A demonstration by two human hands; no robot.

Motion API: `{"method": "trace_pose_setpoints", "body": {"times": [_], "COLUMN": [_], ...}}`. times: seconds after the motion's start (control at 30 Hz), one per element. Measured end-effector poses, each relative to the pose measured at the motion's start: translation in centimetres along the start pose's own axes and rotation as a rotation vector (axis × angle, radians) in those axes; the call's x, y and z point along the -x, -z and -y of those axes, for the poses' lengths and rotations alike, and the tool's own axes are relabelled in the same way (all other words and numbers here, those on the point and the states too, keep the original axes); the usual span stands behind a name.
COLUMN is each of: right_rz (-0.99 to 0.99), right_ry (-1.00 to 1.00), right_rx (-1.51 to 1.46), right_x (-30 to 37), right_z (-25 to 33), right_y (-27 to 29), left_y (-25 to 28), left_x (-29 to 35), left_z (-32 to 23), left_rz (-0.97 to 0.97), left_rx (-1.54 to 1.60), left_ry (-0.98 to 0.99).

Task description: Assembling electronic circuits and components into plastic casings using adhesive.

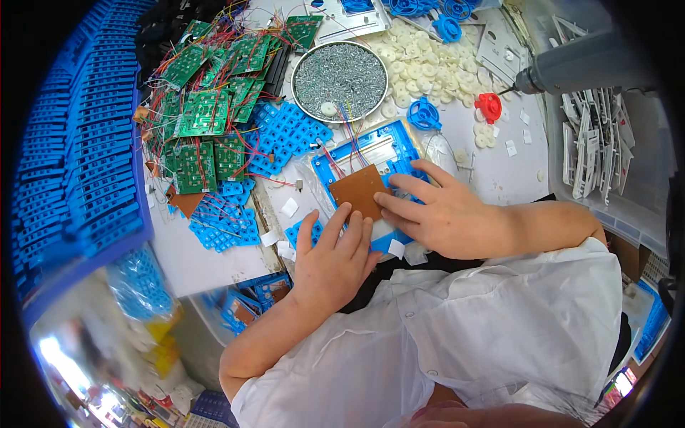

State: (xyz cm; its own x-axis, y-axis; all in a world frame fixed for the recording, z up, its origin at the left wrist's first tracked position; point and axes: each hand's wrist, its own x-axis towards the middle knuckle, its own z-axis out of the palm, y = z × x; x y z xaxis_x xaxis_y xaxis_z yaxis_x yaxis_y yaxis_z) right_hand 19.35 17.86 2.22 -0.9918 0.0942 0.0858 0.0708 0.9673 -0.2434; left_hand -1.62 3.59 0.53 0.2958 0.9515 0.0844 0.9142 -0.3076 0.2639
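A brown circuit board (359, 191) lies copper-brown side up over a blue plastic housing (404, 146), from which several thin coloured wires run upward. My left hand (334, 260) has its fingers stretched out and apart, with fingertips at the lower left edge of the board. From the other side my right hand (453, 217) rests its spread fingers on the board's right edge and the housing. Neither hand is closed round anything. Part of the housing is hidden beneath the board and my fingers.
Beyond the housing stands a round tray (294, 89) of small screws. Wired green circuit boards (207, 110) pile up left of it, above blue keypad sheets (289, 135). White plastic discs (421, 60) lie scattered behind. An electric screwdriver (571, 68) hangs at right, by a red part (489, 107).
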Motion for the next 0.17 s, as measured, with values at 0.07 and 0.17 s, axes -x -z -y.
{"method": "trace_pose_setpoints", "body": {"times": [0.07,0.17], "right_rz": [-0.031,-0.105], "right_ry": [-0.003,0.0], "right_rx": [-0.064,-0.174], "right_x": [-0.1,-0.7], "right_z": [0.0,-1.1], "right_y": [0.2,1.4], "left_y": [0.2,0.6], "left_x": [-0.2,-0.7], "left_z": [0.0,-0.2], "left_rz": [0.008,0.04], "left_rx": [0.021,0.036], "left_ry": [-0.007,-0.011]}}
